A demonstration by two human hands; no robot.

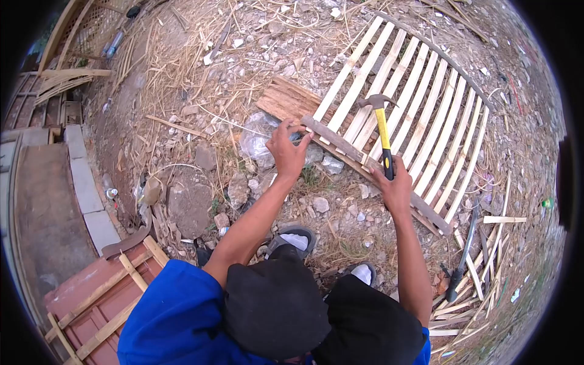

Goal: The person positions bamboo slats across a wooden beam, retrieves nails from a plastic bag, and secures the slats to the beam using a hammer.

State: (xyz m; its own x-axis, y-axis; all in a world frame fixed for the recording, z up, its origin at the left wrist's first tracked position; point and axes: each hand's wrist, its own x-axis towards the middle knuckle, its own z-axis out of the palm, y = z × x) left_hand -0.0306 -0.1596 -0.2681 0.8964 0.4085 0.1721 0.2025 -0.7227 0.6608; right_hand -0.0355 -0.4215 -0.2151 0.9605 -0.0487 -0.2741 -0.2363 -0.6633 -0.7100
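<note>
A panel of pale wooden slats (418, 121) lies on the ground in front of me, its slats joined by grey-brown crossbars at both ends. My left hand (287, 149) has its thumb and fingers closed at the left end of the near crossbar (347, 146). Any small thing between those fingertips is too small to make out. In my right hand (395, 185) is a claw hammer (382, 125), gripped low on its yellow and black handle. The hammer's head points away from me, over the slats, and the hand is close to the near crossbar.
A weathered brown board (292, 103) runs under the panel's left side. Right of me lie a long blade with a dark handle (453, 283) and several loose wood strips (465, 316). A reddish wooden door-like panel (91, 298) is at lower left. Stones and straw cover the ground.
</note>
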